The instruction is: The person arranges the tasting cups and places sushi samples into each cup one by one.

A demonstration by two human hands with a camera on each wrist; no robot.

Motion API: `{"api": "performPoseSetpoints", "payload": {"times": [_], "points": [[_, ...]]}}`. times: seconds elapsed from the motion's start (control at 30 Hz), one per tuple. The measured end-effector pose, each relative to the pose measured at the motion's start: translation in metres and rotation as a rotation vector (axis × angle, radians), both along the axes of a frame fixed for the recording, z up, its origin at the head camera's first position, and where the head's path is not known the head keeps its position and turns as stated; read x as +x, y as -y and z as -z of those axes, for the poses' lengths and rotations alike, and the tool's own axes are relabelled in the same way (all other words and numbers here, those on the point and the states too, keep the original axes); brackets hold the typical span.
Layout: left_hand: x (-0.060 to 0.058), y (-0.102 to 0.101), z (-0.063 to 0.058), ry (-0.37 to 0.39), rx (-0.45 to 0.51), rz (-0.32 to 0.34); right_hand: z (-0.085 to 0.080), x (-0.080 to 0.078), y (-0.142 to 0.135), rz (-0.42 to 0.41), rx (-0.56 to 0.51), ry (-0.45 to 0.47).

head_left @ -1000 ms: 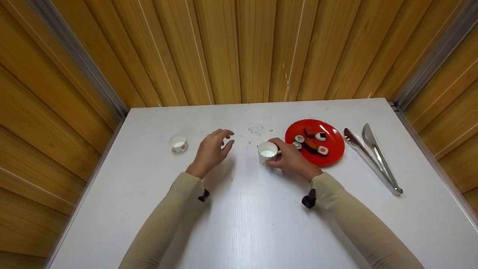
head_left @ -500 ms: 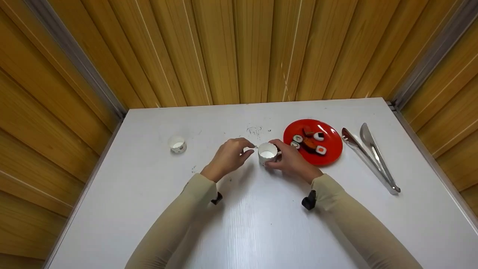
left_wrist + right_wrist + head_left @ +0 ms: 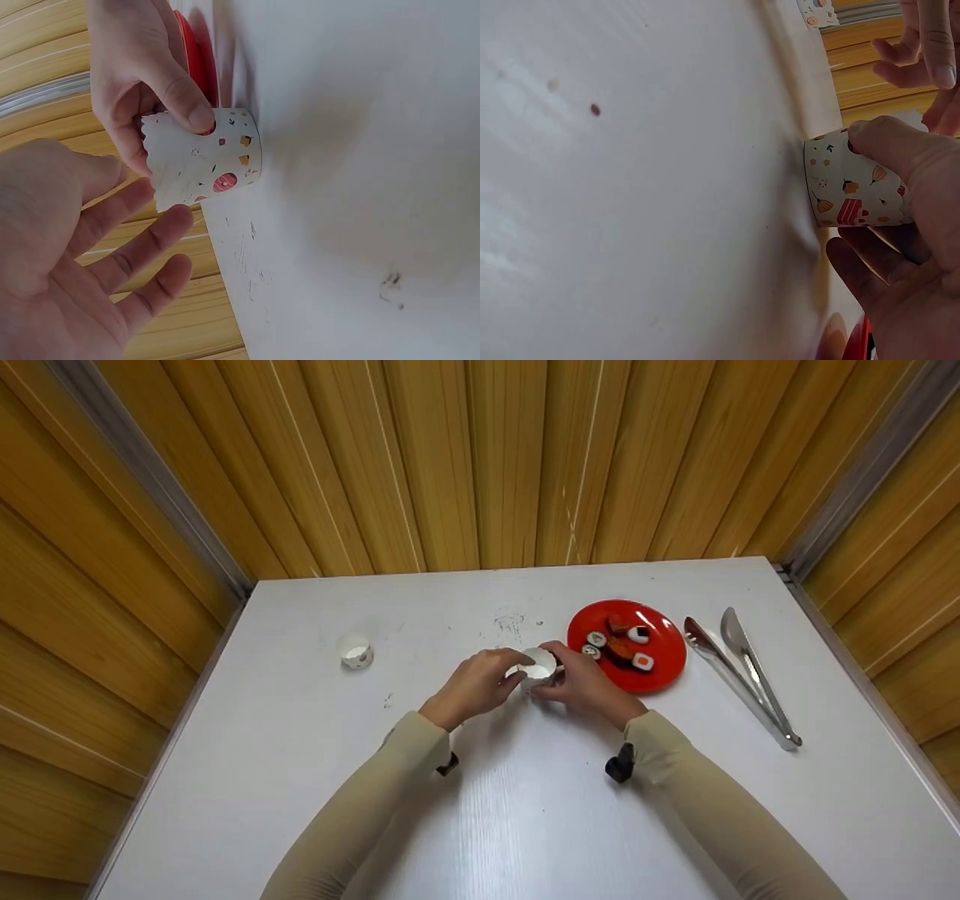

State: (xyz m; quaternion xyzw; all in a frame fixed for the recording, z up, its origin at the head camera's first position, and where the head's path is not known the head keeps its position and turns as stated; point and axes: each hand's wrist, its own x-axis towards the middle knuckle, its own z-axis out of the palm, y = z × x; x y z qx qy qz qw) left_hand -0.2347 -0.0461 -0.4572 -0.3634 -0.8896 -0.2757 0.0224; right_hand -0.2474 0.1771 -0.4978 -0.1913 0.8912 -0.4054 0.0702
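In the middle of the frame, the right hand [image 3: 585, 679] pinches a white cup [image 3: 199, 161], and the left hand [image 3: 480, 682], fingers spread, is near its rim.

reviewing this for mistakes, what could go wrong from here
The gripped paper cup looks thin, so a firm squeeze by the right hand might dent it. The left hand, at its rim, could tip it. The red plate is close to the right hand; a knock might shift its sushi pieces.
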Motion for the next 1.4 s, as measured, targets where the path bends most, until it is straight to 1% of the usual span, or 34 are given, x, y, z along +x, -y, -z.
{"api": "performPoseSetpoints", "payload": {"times": [0.17,0.37,0.57,0.83,1.13,1.4], "points": [[0.001,-0.003,0.004,0.044,0.007,0.03,-0.001,0.0,0.0,-0.001,0.021,-0.002],[0.002,-0.005,0.005,0.044,-0.029,0.006,0.0,0.0,0.0,-0.002,0.021,-0.026],[0.002,-0.007,0.008,0.013,-0.08,-0.008,0.0,0.0,0.0,-0.01,0.046,-0.064],[0.0,-0.009,0.009,-0.031,-0.089,-0.019,-0.001,0.001,0.001,0.008,0.048,-0.021],[-0.002,-0.01,0.011,-0.061,-0.082,-0.022,-0.001,0.0,0.001,0.009,0.038,-0.007],[-0.001,-0.011,0.012,-0.063,-0.093,-0.022,-0.002,0.001,0.0,0.002,0.025,-0.004]]}}
